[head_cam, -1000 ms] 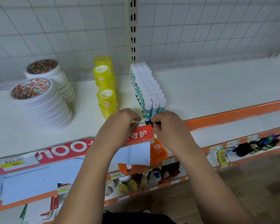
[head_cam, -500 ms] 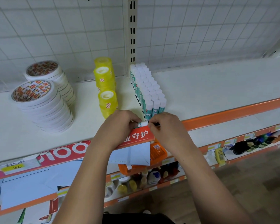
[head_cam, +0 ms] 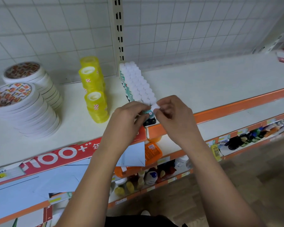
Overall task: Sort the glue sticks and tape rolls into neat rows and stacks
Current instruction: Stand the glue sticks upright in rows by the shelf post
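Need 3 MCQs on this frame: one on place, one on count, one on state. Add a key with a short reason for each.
1. The yellow tape stacks stand:
A) between the white tape stacks and the glue stick rows
B) right of the glue stick rows
C) atop the white tape stacks

2. White tape stacks:
A) one
B) two
C) four

3. The frontmost glue stick is:
A) lying loose
B) held by the left hand and the right hand
C) held by one hand only

Key:
1 A, they fill the gap between the two.
2 B, one front stack and one rear.
3 B, the left grips its body and the right pinches its white cap.
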A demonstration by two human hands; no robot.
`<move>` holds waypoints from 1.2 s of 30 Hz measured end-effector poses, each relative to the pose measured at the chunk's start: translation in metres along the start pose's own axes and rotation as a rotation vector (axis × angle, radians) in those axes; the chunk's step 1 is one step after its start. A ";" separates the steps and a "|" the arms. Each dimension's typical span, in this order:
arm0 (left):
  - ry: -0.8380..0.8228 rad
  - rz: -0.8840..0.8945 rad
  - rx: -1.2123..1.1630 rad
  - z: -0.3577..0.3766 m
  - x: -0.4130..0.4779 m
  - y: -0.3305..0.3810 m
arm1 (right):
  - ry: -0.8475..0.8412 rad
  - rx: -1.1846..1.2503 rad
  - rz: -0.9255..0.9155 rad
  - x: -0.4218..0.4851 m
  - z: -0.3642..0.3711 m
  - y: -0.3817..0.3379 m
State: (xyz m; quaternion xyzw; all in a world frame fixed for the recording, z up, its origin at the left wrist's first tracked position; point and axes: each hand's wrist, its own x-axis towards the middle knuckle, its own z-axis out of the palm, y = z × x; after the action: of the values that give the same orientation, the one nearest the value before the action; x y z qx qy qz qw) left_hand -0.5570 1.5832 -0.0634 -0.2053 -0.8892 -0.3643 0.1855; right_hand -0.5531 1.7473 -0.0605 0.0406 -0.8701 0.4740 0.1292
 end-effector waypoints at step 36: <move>-0.228 -0.245 0.225 0.014 -0.003 -0.008 | -0.025 -0.339 -0.168 0.007 0.006 0.008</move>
State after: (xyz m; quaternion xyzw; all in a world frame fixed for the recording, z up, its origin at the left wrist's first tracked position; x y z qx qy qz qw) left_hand -0.5609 1.5877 -0.0785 -0.1136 -0.9578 -0.2571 0.0597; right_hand -0.5623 1.7467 -0.0686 0.0963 -0.9326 0.3074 0.1624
